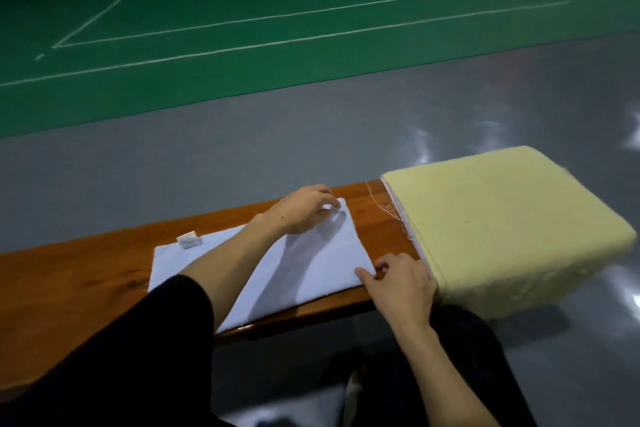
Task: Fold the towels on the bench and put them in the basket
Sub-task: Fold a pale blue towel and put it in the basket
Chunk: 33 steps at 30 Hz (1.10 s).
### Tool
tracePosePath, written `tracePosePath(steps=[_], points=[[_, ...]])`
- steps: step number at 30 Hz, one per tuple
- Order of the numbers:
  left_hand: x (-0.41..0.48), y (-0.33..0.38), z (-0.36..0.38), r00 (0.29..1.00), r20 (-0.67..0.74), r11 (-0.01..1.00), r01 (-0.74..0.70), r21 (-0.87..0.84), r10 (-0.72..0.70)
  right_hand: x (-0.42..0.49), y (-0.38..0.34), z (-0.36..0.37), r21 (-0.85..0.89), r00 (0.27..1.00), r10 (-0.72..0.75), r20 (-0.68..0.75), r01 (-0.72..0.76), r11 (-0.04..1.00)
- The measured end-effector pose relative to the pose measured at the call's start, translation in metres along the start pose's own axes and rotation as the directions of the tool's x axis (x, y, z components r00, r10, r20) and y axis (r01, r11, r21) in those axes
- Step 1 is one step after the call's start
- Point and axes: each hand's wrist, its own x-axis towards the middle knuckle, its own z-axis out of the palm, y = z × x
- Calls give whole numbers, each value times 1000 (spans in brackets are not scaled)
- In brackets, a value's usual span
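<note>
A white towel (311, 263) lies flat on the brown wooden bench (69, 274), with a small white tag at its far left corner. My left hand (301, 210) pinches the towel's far right corner. My right hand (398, 282) grips the towel's near right corner at the bench's front edge. To the right, a stack of towels (502, 225) topped by a pale yellow one overhangs the bench end. No basket is in view.
Loose threads (388, 208) lie on the bench between the white towel and the stack. Grey floor (242, 149) lies beyond the bench, then a green court with white lines. My dark-clad legs are below the bench edge.
</note>
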Motion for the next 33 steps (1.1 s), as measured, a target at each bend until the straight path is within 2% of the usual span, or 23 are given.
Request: tracePosePath(steps=[6, 11, 15, 17, 18, 20, 22, 24, 26, 28, 30, 33], points=[[41, 4, 15, 996, 65, 994, -64, 90, 58, -1, -10, -1, 78, 993, 117, 14, -117, 990], [47, -4, 9, 989, 140, 999, -44, -20, 46, 3, -17, -5, 142, 993, 115, 38, -119, 983], [47, -5, 14, 997, 75, 998, -18, 63, 13, 7, -20, -9, 319, 981, 159, 108, -186, 929], [44, -1, 14, 999, 20, 999, 34, 34, -35, 7, -19, -9, 480, 964, 220, 147, -264, 837], [43, -1, 11, 998, 0, 998, 58, -10, -58, 6, -19, -9, 580, 946, 263, 191, -325, 747], [35, 0, 1, 996, -11, 988, 89, -130, -91, 3, -20, -9, 744, 892, 324, 316, -445, 499], [23, -3, -8, 993, -14, 957, 108, -271, -116, -2, -24, -11, 820, 849, 319, 421, -506, 268], [7, -9, -15, 989, -7, 899, 133, -417, -149, -11, -32, -14, 853, 839, 289, 461, -509, 118], [-11, -16, -21, 978, 3, 802, 174, -571, -210, -22, -44, -16, 878, 853, 272, 446, -476, 51], [-31, -23, -28, 956, -33, 733, 201, -650, -292, -37, -60, -16, 904, 876, 261, 406, -427, 27], [-54, -34, -37, 934, -75, 725, 218, -654, -349, -55, -83, -12, 922, 899, 236, 370, -386, 27], [-95, -62, -54, 911, -73, 738, 280, -614, -406, -85, -119, 5, 935, 934, 146, 326, -342, 96]])
